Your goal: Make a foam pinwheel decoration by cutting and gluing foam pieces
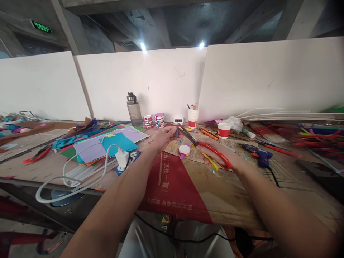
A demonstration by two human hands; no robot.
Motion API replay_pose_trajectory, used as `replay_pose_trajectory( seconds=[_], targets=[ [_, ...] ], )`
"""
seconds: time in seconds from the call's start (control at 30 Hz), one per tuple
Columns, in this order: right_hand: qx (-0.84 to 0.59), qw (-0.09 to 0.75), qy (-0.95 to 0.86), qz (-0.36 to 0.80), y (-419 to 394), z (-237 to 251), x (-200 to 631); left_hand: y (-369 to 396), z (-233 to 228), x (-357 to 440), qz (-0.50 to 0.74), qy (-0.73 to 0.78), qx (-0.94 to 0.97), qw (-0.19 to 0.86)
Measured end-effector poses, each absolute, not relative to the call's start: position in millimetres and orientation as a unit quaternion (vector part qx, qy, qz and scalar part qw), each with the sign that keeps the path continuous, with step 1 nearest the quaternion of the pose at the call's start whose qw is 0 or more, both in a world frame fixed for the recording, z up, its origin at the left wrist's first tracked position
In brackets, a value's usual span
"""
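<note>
White partition boards (166, 82) stand along the back of a long wooden worktable (242, 193), under a dark concrete ceiling with two bright lamps. At ten o'clock from the hands lies one spread stack of coloured paper sheets (107, 143), with one white charger plug (122, 157) at its near edge and a white cable (80, 179) looping off toward eight o'clock. One red and tan printed sheet (172, 182) covers the table directly below the hands, at six o'clock. At eleven o'clock one grey water bottle (133, 108) stands upright by the boards; two small stacks of decorated rings (154, 120) sit just beside it. Two red and white paper cups show: one cup with pens (192, 118) at twelve o'clock and one shorter cup (224, 130) at one o'clock. One blue glue gun (259, 154) lies at three o'clock, near the right wrist. The right hand (215, 154) is closed through the handles of one pair of red scissors (206, 148), blades parted and pointing toward eleven o'clock. The left hand (166, 136) pinches one thin teal strip (177, 131) upright, and that strip sits right at the blade tips, at three o'clock from the left hand. One small round red and white piece (184, 150) lies on the table between the hands.
</note>
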State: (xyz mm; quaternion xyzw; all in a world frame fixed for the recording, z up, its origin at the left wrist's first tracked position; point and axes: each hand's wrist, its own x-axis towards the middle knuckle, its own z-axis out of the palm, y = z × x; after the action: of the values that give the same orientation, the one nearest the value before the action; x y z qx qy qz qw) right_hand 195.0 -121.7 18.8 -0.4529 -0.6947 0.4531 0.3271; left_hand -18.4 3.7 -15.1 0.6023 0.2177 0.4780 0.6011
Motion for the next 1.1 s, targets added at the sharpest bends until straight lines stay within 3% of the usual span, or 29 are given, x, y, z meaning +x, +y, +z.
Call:
replay_pose_trajectory(
  seconds=[0.33,1.1],
  targets=[
    [-0.437,0.319,-0.733,0.413,-127.9,25.0,194.1,4.8,-13.6,-18.4,0.479,0.222,0.622,0.579],
    [-0.411,0.322,-0.723,0.452,-120.8,13.5,198.6,12.1,-16.3,-22.2,0.482,0.271,0.709,0.438]
  ],
)
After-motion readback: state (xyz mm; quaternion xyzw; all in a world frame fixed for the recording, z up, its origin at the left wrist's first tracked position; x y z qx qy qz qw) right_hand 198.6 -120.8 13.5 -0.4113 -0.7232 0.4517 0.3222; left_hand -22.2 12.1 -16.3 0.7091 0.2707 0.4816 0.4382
